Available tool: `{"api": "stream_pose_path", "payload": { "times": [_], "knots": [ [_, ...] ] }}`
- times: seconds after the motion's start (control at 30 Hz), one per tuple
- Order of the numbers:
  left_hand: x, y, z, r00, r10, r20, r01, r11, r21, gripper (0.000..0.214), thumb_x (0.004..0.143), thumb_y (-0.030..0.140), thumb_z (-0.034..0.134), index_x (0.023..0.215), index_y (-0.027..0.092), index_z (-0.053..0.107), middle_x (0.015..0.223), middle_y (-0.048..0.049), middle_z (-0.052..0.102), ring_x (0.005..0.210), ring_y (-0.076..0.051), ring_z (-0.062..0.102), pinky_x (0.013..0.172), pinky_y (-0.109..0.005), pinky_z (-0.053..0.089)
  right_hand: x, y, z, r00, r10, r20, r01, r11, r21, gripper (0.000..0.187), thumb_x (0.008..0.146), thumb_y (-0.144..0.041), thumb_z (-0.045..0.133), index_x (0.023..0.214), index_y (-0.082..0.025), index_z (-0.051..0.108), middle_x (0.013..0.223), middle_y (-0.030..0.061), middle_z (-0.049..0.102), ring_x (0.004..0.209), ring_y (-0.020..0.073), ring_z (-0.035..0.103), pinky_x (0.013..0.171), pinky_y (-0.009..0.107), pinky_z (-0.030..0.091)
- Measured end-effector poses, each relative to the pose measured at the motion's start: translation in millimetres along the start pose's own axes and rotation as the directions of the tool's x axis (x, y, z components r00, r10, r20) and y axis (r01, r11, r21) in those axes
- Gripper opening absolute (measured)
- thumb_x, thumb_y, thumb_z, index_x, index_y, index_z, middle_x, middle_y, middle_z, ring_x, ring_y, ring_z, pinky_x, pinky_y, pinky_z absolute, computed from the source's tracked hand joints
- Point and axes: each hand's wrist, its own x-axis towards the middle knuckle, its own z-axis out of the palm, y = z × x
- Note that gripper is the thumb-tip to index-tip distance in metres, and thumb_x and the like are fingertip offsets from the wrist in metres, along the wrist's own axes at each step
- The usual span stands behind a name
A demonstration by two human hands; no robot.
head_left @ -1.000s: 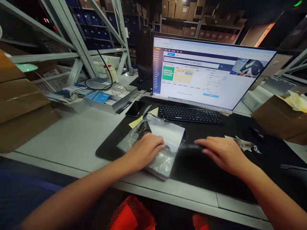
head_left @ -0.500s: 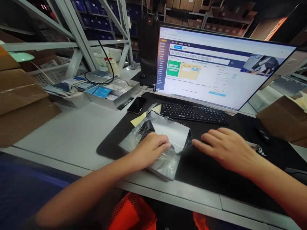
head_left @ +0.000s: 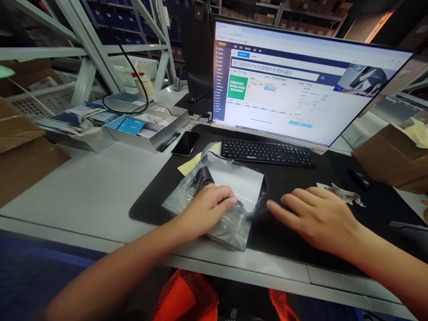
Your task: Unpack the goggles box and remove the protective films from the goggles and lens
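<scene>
A flat silver-grey box [head_left: 245, 180] with lettering on its top lies on the black desk mat [head_left: 150, 191], partly wrapped in a torn grey plastic mailer bag [head_left: 230, 229]. My left hand [head_left: 214, 203] is closed on the torn plastic at the middle of the package, thumb against the fingers. Part of the bag is bunched up dark beside that wrist. To the right of the package, my right hand [head_left: 310, 209] hovers over the mat with its fingers apart and nothing in them. A yellow slip of paper [head_left: 190, 166] sticks out behind the bag.
Behind the package stand a black keyboard [head_left: 264, 151] and a large monitor [head_left: 267, 98]. A phone [head_left: 186, 143] and an open grey box of cards [head_left: 160, 129] are to the left. On the right are a mouse [head_left: 359, 179], a crumpled scrap [head_left: 339, 191] and a cardboard box [head_left: 388, 156].
The camera view has shifted slightly, so the background sits a little further left and higher. Both hands keep nearly the same pose; the scrap behind my right hand shows more.
</scene>
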Motion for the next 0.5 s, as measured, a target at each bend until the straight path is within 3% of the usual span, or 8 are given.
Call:
{"api": "stream_pose_path", "payload": {
  "times": [0.1,0.23,0.3,0.33,0.4,0.43,0.5],
  "knots": [
    [-5,-3,-3.6,1.0,-0.007,-0.009,0.006,0.992,-0.13,0.034,0.096,0.041,0.045,0.071,0.019,0.051,0.066,0.0035,0.051,0.065,-0.013,0.048,0.064,-0.026,0.04,-7,9,2,0.992,0.125,-0.037,-0.126,0.991,-0.037,0.027,0.096,-0.018,0.052,0.119,-0.026,0.066,0.082,0.0033,0.069,0.068,0.0183,0.053,0.059,0.035,0.033],
    [-13,-6,-6.5,0.992,0.108,-0.067,-0.113,0.991,-0.073,0.035,0.098,0.041,0.043,0.071,0.019,0.051,0.07,0.0018,0.052,0.069,-0.014,0.047,0.068,-0.027,0.039,-27,19,15,0.938,0.337,-0.082,-0.316,0.928,0.198,0.028,0.099,-0.025,0.05,0.123,-0.027,0.064,0.089,0.0049,0.069,0.076,0.0205,0.059,0.067,0.035,0.042],
    [-16,-7,-6.3,0.972,0.199,-0.12,-0.202,0.979,-0.012,0.042,0.1,0.045,0.039,0.069,0.02,0.05,0.069,0.0005,0.052,0.071,-0.016,0.048,0.071,-0.029,0.04,-43,25,37,0.838,0.543,-0.056,-0.504,0.808,0.306,0.03,0.1,-0.026,0.044,0.123,-0.024,0.063,0.095,0.0076,0.068,0.085,0.0226,0.062,0.074,0.036,0.047],
    [-17,-8,-5.8,0.96,0.236,-0.15,-0.236,0.972,0.014,0.046,0.101,0.05,0.035,0.069,0.02,0.049,0.068,0.0,0.052,0.072,-0.017,0.048,0.072,-0.03,0.04,-52,28,52,0.761,0.647,-0.042,-0.606,0.733,0.308,0.031,0.1,-0.028,0.042,0.123,-0.023,0.062,0.097,0.0084,0.067,0.09,0.0239,0.062,0.077,0.037,0.048],
    [-17,-9,-5.1,0.94,0.298,-0.167,-0.29,0.954,0.075,0.053,0.097,0.064,0.035,0.07,0.021,0.05,0.066,-0.0004,0.053,0.072,-0.018,0.049,0.075,-0.033,0.041,-72,35,85,0.558,0.829,0.027,-0.817,0.544,0.193,0.036,0.101,-0.032,0.035,0.123,-0.02,0.061,0.107,0.0106,0.068,0.102,0.0259,0.063,0.087,0.039,0.049],
    [-16,-10,-5.2,0.933,0.333,-0.136,-0.318,0.941,0.118,0.055,0.091,0.071,0.04,0.072,0.021,0.052,0.067,-0.0003,0.054,0.072,-0.018,0.049,0.077,-0.035,0.041,-82,39,101,0.492,0.869,0.049,-0.864,0.481,0.146,0.039,0.101,-0.031,0.033,0.124,-0.017,0.061,0.109,0.0138,0.068,0.103,0.0279,0.063,0.086,0.04,0.049],
    [-15,-8,-6.9,0.917,0.4,0.009,-0.391,0.891,0.23,0.06,0.075,0.08,0.056,0.078,0.02,0.056,0.07,0.0003,0.057,0.072,-0.019,0.052,0.085,-0.039,0.04,-98,46,128,0.419,0.903,0.093,-0.908,0.413,0.075,0.04,0.1,-0.029,0.033,0.119,-0.012,0.064,0.102,0.0171,0.069,0.096,0.0304,0.064,0.081,0.042,0.049]
  ]
}}
